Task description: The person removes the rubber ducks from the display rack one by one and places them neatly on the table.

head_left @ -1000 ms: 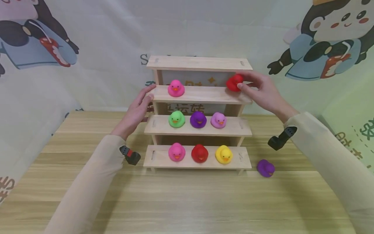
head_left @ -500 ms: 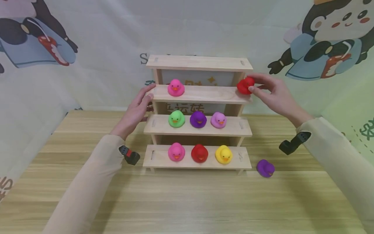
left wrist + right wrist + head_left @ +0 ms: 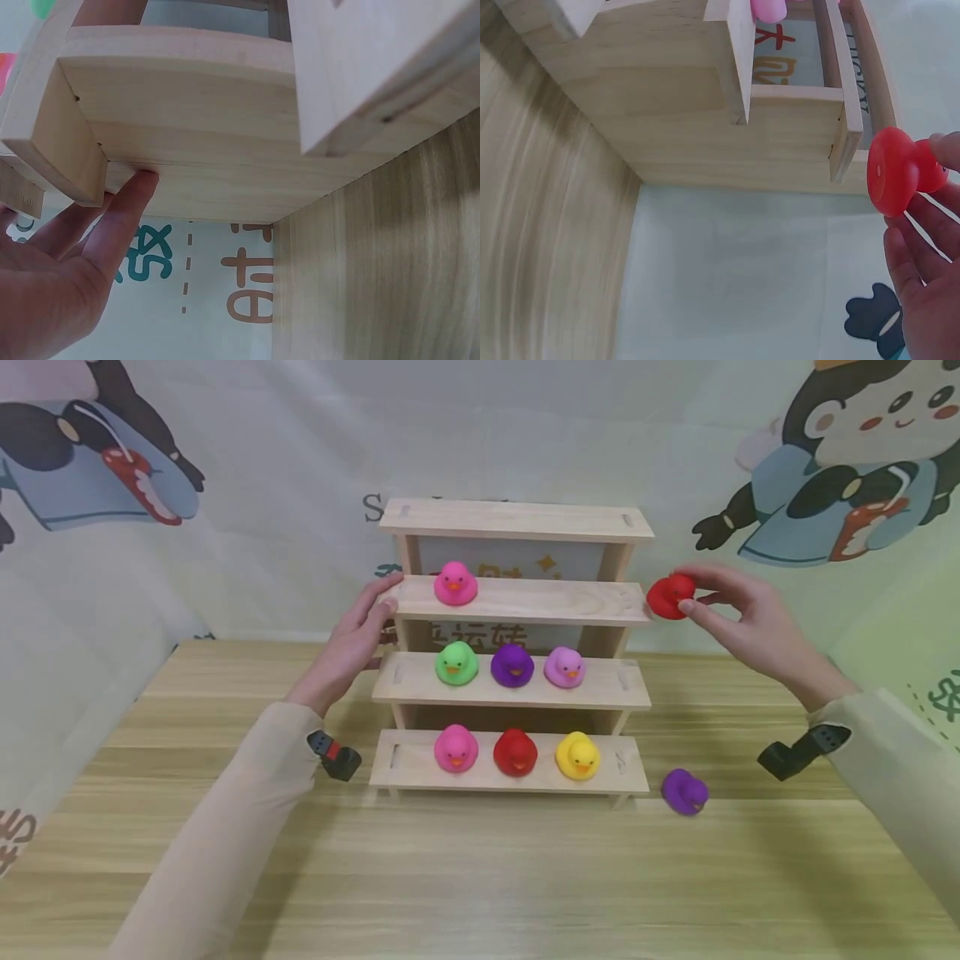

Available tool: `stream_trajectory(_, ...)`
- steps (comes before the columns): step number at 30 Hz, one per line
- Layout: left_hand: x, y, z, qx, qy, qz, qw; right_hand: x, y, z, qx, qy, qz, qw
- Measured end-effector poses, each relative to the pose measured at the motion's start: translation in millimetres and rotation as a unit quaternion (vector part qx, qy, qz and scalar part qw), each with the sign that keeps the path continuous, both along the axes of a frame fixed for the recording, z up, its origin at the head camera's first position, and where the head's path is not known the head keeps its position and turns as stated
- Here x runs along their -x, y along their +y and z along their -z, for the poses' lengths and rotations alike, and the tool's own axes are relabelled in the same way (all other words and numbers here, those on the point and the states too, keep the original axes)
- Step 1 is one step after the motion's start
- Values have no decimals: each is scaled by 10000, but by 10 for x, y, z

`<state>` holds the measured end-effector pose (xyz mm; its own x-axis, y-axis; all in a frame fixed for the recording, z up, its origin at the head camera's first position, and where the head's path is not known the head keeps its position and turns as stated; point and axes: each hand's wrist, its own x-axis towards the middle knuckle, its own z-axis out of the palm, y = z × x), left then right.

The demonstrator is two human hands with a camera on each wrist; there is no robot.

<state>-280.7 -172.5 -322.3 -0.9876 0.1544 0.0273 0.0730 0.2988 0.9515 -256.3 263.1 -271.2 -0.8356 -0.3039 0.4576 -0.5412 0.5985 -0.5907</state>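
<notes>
My right hand (image 3: 750, 622) pinches a red rubber duck (image 3: 670, 597) between thumb and fingers, just off the right end of the wooden tiered shelf (image 3: 555, 602). In the right wrist view the red duck (image 3: 894, 171) shows its flat base toward the shelf side. My left hand (image 3: 351, 639) grips the left end of the second board from the top; its fingers (image 3: 124, 217) reach under the board against the side panel. A pink duck (image 3: 456, 583) sits at the left of that same board.
Below stand a green duck (image 3: 457, 663), a purple duck (image 3: 512, 666) and a light pink duck (image 3: 564, 667). The bottom board bears a pink duck (image 3: 456, 748), a red duck (image 3: 515, 752) and a yellow duck (image 3: 577, 755). Another purple duck (image 3: 685, 792) lies on the table (image 3: 480, 877).
My right hand has carried the red duck rightward, from above the second board to beyond its right end. The left hand stays on the shelf.
</notes>
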Motion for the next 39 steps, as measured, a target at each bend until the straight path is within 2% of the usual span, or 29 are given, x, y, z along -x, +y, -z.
stream_trajectory(9,2,9,-2,-7,-15,1,10000,-157,206,101,15,102,88,9999)
stream_trajectory(19,-3,10,0,-1,-24,-16,10000,-309,347,239,-407,-449,509,9969)
stream_trajectory(26,-2,10,4,-10,-27,-9,10000,-388,383,326,-530,-265,441,9973)
stream_trajectory(39,-7,3,-6,54,-14,2,10000,-476,440,530,-732,-186,215,9969)
